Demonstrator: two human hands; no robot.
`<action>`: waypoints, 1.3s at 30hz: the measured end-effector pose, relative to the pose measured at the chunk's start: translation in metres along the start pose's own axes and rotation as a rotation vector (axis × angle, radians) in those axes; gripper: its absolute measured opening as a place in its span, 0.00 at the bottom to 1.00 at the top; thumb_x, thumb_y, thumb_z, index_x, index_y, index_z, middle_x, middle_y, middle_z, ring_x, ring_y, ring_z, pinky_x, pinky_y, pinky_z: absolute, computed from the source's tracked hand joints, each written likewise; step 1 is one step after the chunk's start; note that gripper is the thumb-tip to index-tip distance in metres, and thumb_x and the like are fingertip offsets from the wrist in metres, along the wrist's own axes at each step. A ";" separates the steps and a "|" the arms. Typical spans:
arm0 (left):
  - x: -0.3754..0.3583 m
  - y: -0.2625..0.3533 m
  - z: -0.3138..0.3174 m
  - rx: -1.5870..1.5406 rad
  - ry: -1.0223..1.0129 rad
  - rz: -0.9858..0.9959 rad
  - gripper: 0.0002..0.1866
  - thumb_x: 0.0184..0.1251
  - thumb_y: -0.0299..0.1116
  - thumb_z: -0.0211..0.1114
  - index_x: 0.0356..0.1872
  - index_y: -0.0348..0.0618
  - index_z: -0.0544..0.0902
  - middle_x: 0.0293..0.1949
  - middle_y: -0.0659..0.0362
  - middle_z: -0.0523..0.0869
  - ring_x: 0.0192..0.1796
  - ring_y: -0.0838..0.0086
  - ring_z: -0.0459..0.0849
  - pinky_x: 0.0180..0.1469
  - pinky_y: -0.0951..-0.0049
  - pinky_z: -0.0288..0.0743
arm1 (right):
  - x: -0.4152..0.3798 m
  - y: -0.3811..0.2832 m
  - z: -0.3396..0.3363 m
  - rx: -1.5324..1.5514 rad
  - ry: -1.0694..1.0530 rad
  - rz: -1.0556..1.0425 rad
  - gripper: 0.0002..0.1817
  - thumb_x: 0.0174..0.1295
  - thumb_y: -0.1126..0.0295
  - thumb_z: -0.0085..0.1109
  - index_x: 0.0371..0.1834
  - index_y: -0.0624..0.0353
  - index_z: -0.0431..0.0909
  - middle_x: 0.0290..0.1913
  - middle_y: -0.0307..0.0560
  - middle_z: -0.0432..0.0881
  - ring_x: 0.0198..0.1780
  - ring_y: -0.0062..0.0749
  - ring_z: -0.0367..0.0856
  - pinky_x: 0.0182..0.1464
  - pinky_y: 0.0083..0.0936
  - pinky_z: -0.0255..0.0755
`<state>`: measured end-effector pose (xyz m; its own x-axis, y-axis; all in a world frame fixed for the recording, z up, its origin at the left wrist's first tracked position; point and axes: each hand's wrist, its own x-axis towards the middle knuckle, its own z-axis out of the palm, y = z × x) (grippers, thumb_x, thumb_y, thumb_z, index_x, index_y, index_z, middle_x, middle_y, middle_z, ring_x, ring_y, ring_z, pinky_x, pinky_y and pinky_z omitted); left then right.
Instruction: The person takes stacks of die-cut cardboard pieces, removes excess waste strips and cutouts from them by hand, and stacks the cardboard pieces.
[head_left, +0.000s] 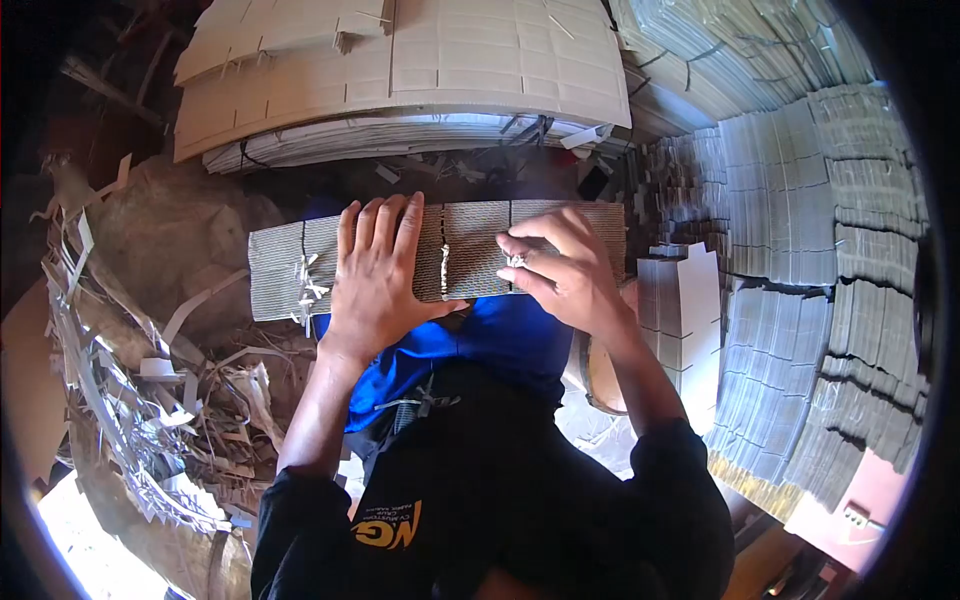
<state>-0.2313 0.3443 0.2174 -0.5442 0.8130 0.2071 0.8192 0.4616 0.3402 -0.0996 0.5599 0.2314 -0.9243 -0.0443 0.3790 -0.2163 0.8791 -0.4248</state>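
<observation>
A bundle of corrugated cardboard sheets lies across my lap with its ridged edges facing up and dark slots cut across it. My left hand rests flat on the bundle, fingers stretched out and thumb spread toward its near edge. Farther right, my right hand pinches small cardboard scraps at one of the slots. More scraps fill the middle slot, between my hands. At the left end, loose offcut strips stick out of another slot.
Ahead stands a stack of large flat cardboard sheets. Tied cardboard bundles are piled high on the right. Paper strips and offcuts heap up on the left, beside a crumpled brown sack.
</observation>
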 end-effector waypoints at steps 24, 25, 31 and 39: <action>0.002 0.007 0.007 -0.025 0.033 0.087 0.58 0.36 0.64 0.79 0.67 0.36 0.69 0.62 0.47 0.73 0.65 0.52 0.70 0.74 0.49 0.54 | 0.117 -0.251 0.063 0.705 0.072 -0.386 0.38 0.61 0.73 0.53 0.77 0.60 0.57 0.51 0.60 0.80 0.37 0.44 0.84 0.40 0.40 0.77; 0.001 0.006 0.006 -0.020 0.040 0.079 0.58 0.36 0.64 0.78 0.67 0.36 0.69 0.61 0.47 0.74 0.65 0.51 0.70 0.74 0.49 0.54 | 0.121 -0.253 0.063 0.650 0.109 -0.379 0.33 0.61 0.72 0.55 0.73 0.61 0.63 0.50 0.57 0.80 0.35 0.43 0.83 0.39 0.39 0.77; -0.017 -0.009 0.017 0.124 0.163 0.027 0.54 0.41 0.60 0.78 0.67 0.34 0.69 0.62 0.48 0.73 0.67 0.54 0.69 0.75 0.48 0.53 | 0.090 -0.106 0.036 0.463 0.159 0.027 0.27 0.51 0.58 0.77 0.50 0.63 0.82 0.50 0.50 0.82 0.52 0.40 0.82 0.52 0.33 0.76; -0.004 -0.003 0.000 -0.038 0.027 0.024 0.54 0.39 0.56 0.78 0.68 0.35 0.69 0.62 0.47 0.74 0.68 0.54 0.70 0.75 0.48 0.53 | 0.020 -0.058 0.042 0.029 0.046 0.096 0.30 0.47 0.62 0.79 0.55 0.60 0.83 0.53 0.51 0.79 0.56 0.44 0.77 0.55 0.38 0.73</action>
<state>-0.2311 0.3393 0.2157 -0.5295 0.8136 0.2400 0.8250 0.4280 0.3691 -0.1190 0.4881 0.2293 -0.9261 0.0620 0.3721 -0.1369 0.8639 -0.4847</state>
